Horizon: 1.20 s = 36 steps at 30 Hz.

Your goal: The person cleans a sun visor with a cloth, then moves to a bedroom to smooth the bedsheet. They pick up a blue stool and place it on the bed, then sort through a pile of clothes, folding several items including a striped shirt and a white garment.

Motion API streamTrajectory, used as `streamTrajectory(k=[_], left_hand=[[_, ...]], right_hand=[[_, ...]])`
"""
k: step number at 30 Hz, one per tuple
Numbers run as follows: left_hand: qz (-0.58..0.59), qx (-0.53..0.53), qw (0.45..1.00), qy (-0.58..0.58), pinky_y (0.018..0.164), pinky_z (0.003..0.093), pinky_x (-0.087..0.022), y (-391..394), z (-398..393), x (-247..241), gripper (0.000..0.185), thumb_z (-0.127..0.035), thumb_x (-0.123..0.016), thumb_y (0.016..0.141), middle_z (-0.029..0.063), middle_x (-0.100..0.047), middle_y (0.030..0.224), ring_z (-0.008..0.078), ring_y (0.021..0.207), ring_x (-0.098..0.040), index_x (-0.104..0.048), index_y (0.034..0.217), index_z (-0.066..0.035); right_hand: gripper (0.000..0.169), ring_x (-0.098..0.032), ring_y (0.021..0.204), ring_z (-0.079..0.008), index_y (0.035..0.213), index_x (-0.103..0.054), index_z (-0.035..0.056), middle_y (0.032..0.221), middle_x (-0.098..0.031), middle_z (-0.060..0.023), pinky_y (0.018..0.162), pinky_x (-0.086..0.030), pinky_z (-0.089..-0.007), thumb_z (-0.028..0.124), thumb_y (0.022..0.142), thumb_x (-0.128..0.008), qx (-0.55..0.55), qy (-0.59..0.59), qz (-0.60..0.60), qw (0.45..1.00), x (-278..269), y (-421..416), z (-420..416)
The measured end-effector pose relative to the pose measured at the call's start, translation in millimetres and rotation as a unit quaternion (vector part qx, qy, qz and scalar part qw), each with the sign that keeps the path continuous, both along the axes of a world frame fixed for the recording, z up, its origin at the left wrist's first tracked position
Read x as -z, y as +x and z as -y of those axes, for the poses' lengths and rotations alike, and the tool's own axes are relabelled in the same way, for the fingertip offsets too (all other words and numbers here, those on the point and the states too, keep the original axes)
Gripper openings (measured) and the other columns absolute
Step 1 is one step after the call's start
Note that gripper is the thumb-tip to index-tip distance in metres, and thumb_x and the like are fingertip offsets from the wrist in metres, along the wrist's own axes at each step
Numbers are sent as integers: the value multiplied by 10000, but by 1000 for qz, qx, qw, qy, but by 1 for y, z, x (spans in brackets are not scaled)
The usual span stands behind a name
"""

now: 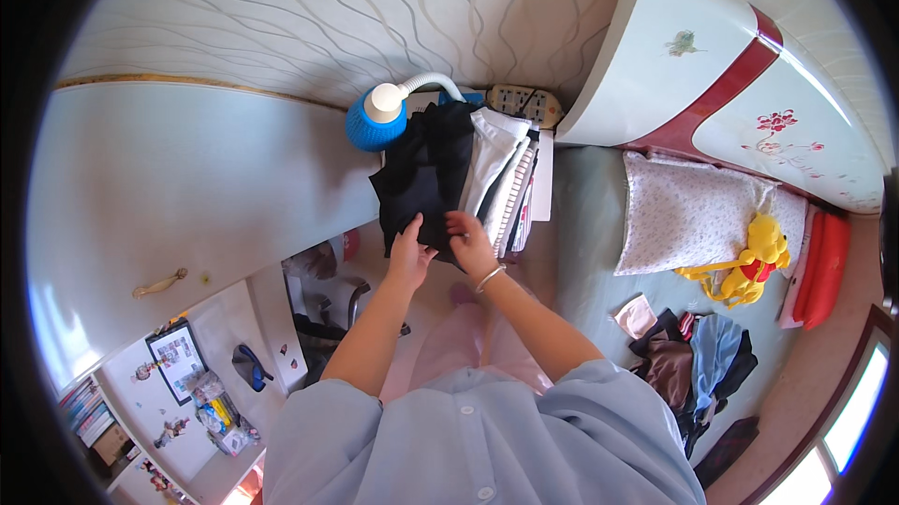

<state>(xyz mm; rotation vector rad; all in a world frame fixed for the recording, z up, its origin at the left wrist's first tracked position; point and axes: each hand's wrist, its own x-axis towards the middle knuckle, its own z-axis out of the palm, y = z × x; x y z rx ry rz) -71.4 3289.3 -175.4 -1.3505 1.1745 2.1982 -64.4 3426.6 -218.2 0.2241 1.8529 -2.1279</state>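
A black garment (420, 185) lies spread over the top of a clothes pile in front of me. My left hand (411, 256) grips its near edge, thumb on top and the other fingers partly hidden by the cloth. Close beside it, my right hand (472, 244) has curled fingers at the garment's near right edge, with a bracelet (490, 279) on the wrist. White folded clothing (490, 154) shows to the right of the black cloth. Beyond that, a striped garment (511, 192) and other folded layers overlap.
A blue-shaded desk lamp (376, 120) leans beside the pile, with a power strip (527, 105) behind it. At left stands a white cabinet door (204, 182). The bed (586, 224) at right bears a pillow (692, 214), a yellow plush toy (762, 252) and loose clothes (713, 357).
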Motion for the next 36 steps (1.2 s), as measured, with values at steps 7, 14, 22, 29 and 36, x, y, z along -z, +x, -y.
streamTrajectory(k=[7,14,22,29,36], left_hand=[[-45,-28,996,77,1006,409,-419,-3,27,-15,376,-212,-606,881,106,-618,1190,268,1116,-579,-537,1201,-28],[-26,-53,994,88,1064,412,-365,7,45,-20,407,-163,-571,863,118,-587,1250,282,1189,-529,-522,1243,-25],[-60,-54,994,72,1049,375,-387,37,67,-21,401,-133,-557,863,108,-578,1252,257,1179,-531,-506,1241,-9],[-58,78,994,-42,994,354,-427,41,47,12,312,-143,-547,878,100,-641,1148,248,1100,-586,-565,1149,9],[29,-6,997,66,727,288,-463,-1,6,18,241,-158,-576,854,61,-646,1028,188,826,-604,-597,1065,-44]], right_hand=[[515,-659,917,-258,1332,-414,21,1131,-591,-193,807,-518,-349,-71,827,-455,76,46,-11,996,52,-21,3],[669,-666,801,-382,1440,-270,112,900,-660,-226,737,-529,-457,130,837,-558,-125,367,32,921,1,-131,5],[204,-621,676,-362,771,-576,72,710,-631,-155,584,-476,-451,250,844,-644,-58,345,-157,924,-15,-92,0],[231,-552,648,-349,696,-531,0,745,-560,-161,594,-441,-425,129,796,-694,168,331,-62,927,19,-46,-36],[566,-546,1023,-373,1207,-477,-8,1117,-531,-219,879,-449,-422,191,750,-745,167,350,10,921,36,-70,-36]])
